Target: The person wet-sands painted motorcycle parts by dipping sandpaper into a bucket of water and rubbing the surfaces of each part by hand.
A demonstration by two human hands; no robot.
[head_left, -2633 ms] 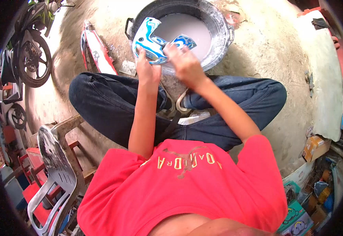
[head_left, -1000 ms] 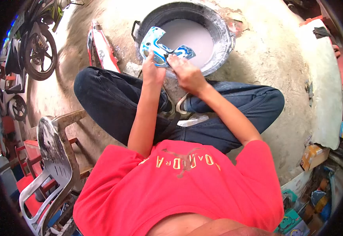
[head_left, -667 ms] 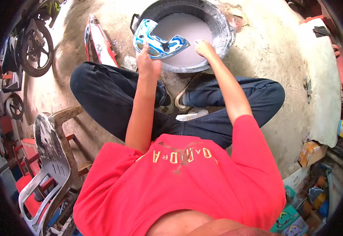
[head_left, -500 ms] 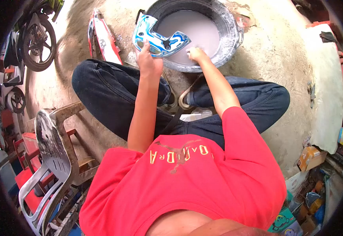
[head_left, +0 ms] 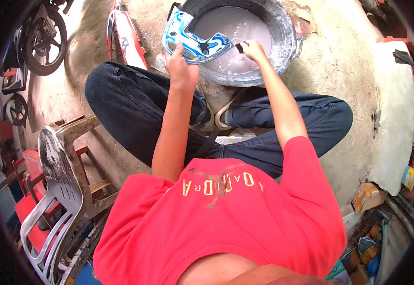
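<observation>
My left hand [head_left: 182, 69] grips the lower left part of a curved blue-and-white panel [head_left: 199, 46], thumb on its face. The panel is over the left side of a black tub [head_left: 288, 35] of cloudy liquid [head_left: 237, 23]. Just right of the panel's tip, my right hand [head_left: 254, 50] pinches a small dark piece [head_left: 239, 48] above the liquid. Pale specks of foam or splash lie on the liquid beneath it.
A red-and-white panel [head_left: 130, 45] lies on the floor left of the tub. A motorcycle wheel [head_left: 45, 42] stands at upper left, a worn grey chair [head_left: 64, 175] at lower left. A cardboard box [head_left: 368, 196] and a pale slab [head_left: 397, 118] are at right.
My right hand left the panel, dipped into the tub's liquid and has come up with the dark piece showing. My left hand still holds the blue-and-white panel, now without my right hand on it.
</observation>
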